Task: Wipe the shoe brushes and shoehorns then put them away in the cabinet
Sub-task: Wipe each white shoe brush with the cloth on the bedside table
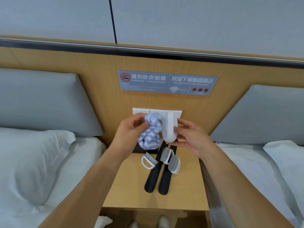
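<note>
Head view looks down on a small wooden desk (185,191) set between two beds, with both bare forearms reaching forward above it. Left hand (130,129) grips a bunched blue-and-white cloth (150,134), fingers curled round its upper part while the rest hangs down. Right hand (191,137) holds a white brush (169,129) by its edge, pinched between thumb and fingertips, its smooth white handle loop turned toward the camera; the bristles cannot be seen. Cloth and white brush touch side by side in the air above the back of the desk.

On the desk lie two black shoehorns (153,180), side by side and nearly parallel, wide rounded ends toward the camera. Three more brushes rest there: one with a white loop handle and grey bristles (148,161) just left of the shoehorns, touching the left one; a second grey-bristled brush (166,155) lying across the upper part of the shoehorns; and a third, with a grey nubbed face (174,163), just beside it on the right shoehorn. A dark ruled card (139,149) shows partly under the cloth at the back of the desk.

Behind, a wood wall panel carries two grey notice signs (167,83) and a white switch plate (141,111). Grey padded headboards and white pillows (32,155) flank the desk. An open compartment (148,214) shows below the desk's front edge, and two pale shoe tips (162,221) at the bottom of the frame.
</note>
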`<state>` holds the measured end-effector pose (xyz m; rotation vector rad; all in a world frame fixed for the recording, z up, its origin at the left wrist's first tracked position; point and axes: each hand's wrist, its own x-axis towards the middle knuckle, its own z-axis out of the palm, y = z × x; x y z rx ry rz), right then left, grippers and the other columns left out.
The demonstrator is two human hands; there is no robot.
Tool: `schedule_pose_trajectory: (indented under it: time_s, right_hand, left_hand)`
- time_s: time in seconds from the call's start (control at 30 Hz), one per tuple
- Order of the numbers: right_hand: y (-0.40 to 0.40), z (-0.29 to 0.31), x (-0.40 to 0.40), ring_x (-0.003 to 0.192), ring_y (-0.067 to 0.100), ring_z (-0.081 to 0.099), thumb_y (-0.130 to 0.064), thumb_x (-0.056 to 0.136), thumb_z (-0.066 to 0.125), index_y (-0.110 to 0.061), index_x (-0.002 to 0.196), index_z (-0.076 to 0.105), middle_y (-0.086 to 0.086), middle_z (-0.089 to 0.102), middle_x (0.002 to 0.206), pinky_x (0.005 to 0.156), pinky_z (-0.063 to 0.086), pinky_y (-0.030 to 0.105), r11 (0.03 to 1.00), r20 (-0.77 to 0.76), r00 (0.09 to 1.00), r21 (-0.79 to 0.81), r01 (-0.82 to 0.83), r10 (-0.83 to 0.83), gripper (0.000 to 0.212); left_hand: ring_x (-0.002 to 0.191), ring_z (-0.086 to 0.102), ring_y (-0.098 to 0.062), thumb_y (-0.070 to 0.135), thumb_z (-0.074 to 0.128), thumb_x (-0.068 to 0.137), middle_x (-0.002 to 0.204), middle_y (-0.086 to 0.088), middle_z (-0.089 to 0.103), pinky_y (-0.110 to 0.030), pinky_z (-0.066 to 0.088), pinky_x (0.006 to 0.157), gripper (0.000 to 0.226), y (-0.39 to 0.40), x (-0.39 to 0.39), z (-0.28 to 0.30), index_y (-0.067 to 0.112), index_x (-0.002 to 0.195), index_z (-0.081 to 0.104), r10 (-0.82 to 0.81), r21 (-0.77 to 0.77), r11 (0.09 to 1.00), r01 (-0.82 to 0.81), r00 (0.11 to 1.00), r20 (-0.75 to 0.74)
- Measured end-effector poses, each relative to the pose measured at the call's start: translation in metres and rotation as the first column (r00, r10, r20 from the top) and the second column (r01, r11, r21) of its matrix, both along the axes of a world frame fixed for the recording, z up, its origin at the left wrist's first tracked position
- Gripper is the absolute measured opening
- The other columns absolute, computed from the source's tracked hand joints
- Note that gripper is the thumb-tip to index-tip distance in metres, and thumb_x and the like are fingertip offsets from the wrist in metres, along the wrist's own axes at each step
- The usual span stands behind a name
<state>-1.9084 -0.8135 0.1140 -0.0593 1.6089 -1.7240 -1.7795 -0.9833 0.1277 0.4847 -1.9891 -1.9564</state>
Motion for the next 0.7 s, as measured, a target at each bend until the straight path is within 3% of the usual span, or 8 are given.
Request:
schedule_pose_trajectory:
  time_s: [0.03,0.1,0.27,0.37,0.53,0.7]
  right_hand:
    - [-0.001,0.000,0.001,0.096,0.030,0.070,0.002,0.093,0.063,-0.020,0.121,0.060,0.015,0.063,0.107,0.065,0.062,0.043,1.000,-0.037,0.999,0.017,-0.002,0.003,0.036]
    - [-0.007,-0.001,0.006,0.104,0.031,0.068,0.000,0.094,0.063,-0.017,0.129,0.060,0.010,0.062,0.102,0.071,0.063,0.043,0.998,-0.133,0.990,0.053,-0.034,0.040,0.039]
    - [-0.023,-0.002,0.018,0.098,0.028,0.071,-0.001,0.095,0.062,-0.012,0.122,0.066,0.006,0.063,0.099,0.079,0.063,0.045,0.989,-0.296,0.949,0.130,-0.070,0.106,0.030]
    - [-0.024,-0.003,0.019,0.096,0.026,0.070,-0.002,0.094,0.063,-0.013,0.122,0.065,-0.001,0.063,0.093,0.078,0.062,0.049,0.984,-0.335,0.934,0.162,-0.071,0.123,0.030]
    - [-0.020,-0.006,0.018,0.095,0.023,0.070,-0.003,0.094,0.065,-0.015,0.124,0.064,-0.009,0.060,0.086,0.074,0.063,0.048,0.979,-0.353,0.927,0.196,-0.056,0.124,0.033]
    - [-0.021,-0.009,0.019,0.088,0.022,0.071,-0.006,0.093,0.067,-0.031,0.095,0.065,-0.011,0.061,0.082,0.068,0.064,0.046,0.967,-0.436,0.885,0.247,-0.061,0.167,0.025]
  left_hand:
    - [0.091,0.071,-0.024,0.005,0.056,0.096,0.100,-0.013,0.073,-0.034,0.059,0.081,0.016,0.000,-0.002,0.002,0.007,0.108,0.068,0.052,0.192,0.980,-0.053,0.999,0.008]
    - [0.089,0.072,-0.025,0.011,0.059,0.096,0.099,-0.012,0.074,-0.034,0.059,0.078,0.014,0.001,-0.011,0.005,0.009,0.108,0.067,0.119,0.294,0.946,-0.137,0.990,0.078]
    - [0.078,0.072,-0.019,0.030,0.081,0.079,0.094,-0.007,0.073,-0.028,0.054,0.063,0.034,0.005,-0.035,0.012,0.007,0.099,0.067,0.211,0.223,0.936,-0.273,0.941,0.264]
    - [0.078,0.073,-0.018,0.029,0.083,0.076,0.096,-0.006,0.073,-0.022,0.050,0.051,0.035,0.001,-0.039,0.013,0.010,0.099,0.065,0.210,0.152,0.950,-0.272,0.920,0.332]
    - [0.079,0.073,-0.020,0.020,0.073,0.085,0.095,-0.010,0.072,-0.034,0.059,0.064,0.014,0.001,-0.039,0.010,0.019,0.096,0.064,0.159,0.058,0.981,-0.185,0.938,0.307]
    - [0.082,0.072,-0.022,0.035,0.079,0.077,0.093,-0.007,0.071,-0.039,0.059,0.069,0.031,0.004,-0.043,0.010,0.014,0.094,0.063,0.215,-0.061,0.977,-0.206,0.921,0.326]
